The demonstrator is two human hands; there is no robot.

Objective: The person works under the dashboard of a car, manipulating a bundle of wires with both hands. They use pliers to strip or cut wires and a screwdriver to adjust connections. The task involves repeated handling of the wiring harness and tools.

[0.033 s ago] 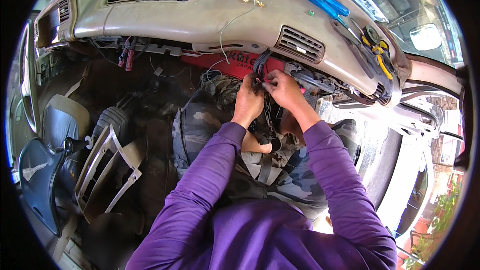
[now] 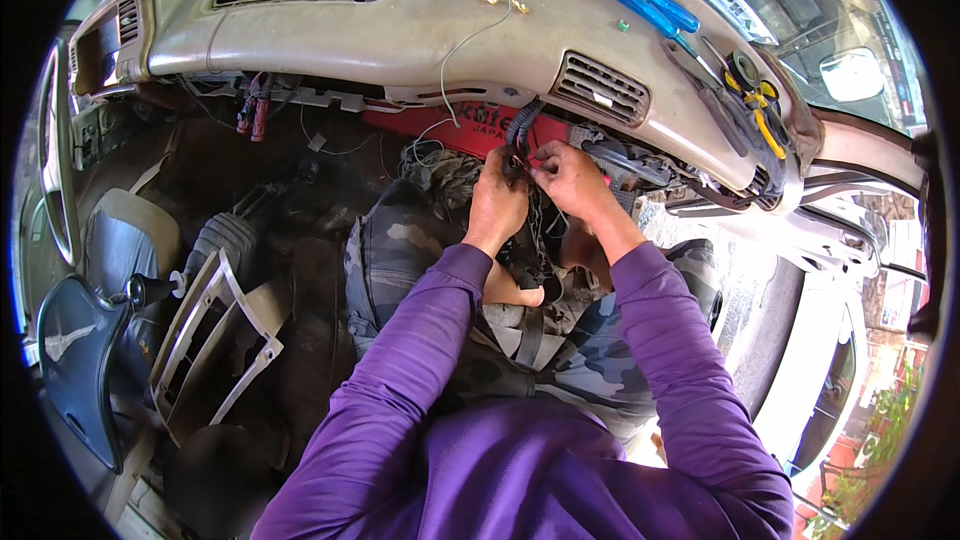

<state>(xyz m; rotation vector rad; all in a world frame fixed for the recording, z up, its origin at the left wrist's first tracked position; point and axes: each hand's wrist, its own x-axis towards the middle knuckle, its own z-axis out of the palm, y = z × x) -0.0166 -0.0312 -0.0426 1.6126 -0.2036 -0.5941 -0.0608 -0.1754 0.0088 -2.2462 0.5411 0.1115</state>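
My left hand (image 2: 495,200) is closed on a dark wire bundle (image 2: 516,156) hanging from a ribbed black conduit (image 2: 523,122) under the dashboard (image 2: 370,40). Just to its right, my right hand (image 2: 570,185) pinches thin wires from the same bundle; its fingertips are small and partly shaded in the view. Behind both hands lies a red printed panel (image 2: 420,120), with crumpled cloth (image 2: 440,175) beside it at the left. More loose wires dangle below my fingers toward my camouflage-clad legs (image 2: 610,360) and a bare foot (image 2: 515,293).
Blue-handled tools (image 2: 645,5), yellow-handled pliers (image 2: 768,135) and small brass pieces (image 2: 520,7) lie on the dashboard. At left are a gear lever (image 2: 140,290), a removed trim frame (image 2: 265,345) and hanging connectors (image 2: 258,120). A bright door opening (image 2: 790,290) is at right.
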